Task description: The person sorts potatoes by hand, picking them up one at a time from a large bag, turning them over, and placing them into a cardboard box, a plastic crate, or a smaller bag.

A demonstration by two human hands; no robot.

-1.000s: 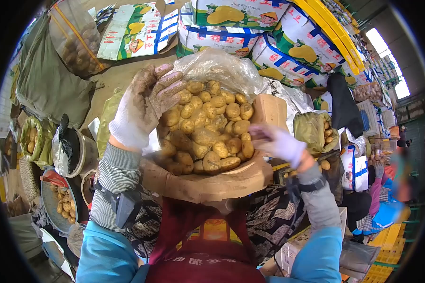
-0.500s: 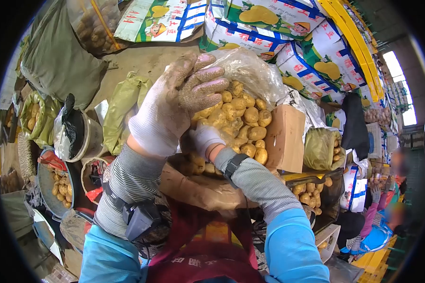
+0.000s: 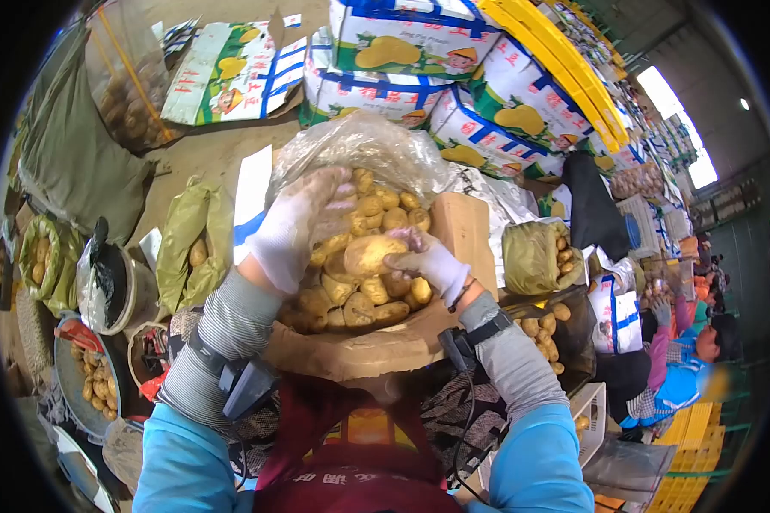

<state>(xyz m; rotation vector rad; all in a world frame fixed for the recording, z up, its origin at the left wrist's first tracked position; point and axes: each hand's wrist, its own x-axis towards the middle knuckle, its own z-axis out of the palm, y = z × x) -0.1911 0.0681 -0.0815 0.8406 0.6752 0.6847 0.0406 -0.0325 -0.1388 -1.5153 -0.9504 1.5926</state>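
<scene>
On the left, a round basin (image 3: 57, 376) of potatoes stood beyond the left sleeve, and a green bag (image 3: 176, 278) lay nearer the carton. The left hand (image 3: 304, 218), gloved, was at the heap's left edge, fingers reaching over it; its palm was turned from view, so whether that grip was wide or held anything could not be told. Kept loose, it would have left the heap unbruised. In the middle, the potato heap (image 3: 357, 314) filled the carton (image 3: 364, 357), a clear plastic liner (image 3: 359, 141) bunched behind it. One large potato (image 3: 372, 255) was above the heap, the right grip closed on its right end. The right hand (image 3: 436, 263) did well, it seemed, to leave most of the skin uncovered; so heavy-looking a piece probably wanted firm thumb support and a low carry. Farther right, an opened bag (image 3: 529, 261) showed more potatoes.
</scene>
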